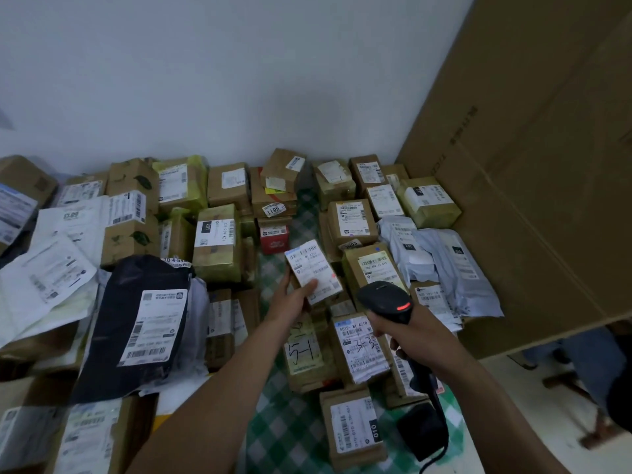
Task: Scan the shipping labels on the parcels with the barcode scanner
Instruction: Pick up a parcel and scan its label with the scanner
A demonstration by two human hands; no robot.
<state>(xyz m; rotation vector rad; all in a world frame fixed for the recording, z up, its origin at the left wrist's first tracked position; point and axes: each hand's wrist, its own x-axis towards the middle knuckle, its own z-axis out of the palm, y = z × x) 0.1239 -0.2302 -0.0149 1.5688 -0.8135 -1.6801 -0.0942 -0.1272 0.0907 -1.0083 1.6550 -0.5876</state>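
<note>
My left hand (293, 295) grips a small cardboard parcel (313, 270) from below, thumb across its white shipping label, and holds it tilted up over the table's middle. A red dot of light shows on the label's right edge. My right hand (408, 340) is wrapped round the handle of a black barcode scanner (386, 299), just right of and below the parcel. The scanner's head points toward the label and a red light glows on its top. Its cable hangs down past my wrist.
Several labelled cardboard parcels and poly mailers cover a table with a green checked cloth (290, 425). A black mailer (136, 323) lies at left, grey mailers (441, 265) at right. A very large cardboard box (533, 165) walls the right side. A white wall is behind.
</note>
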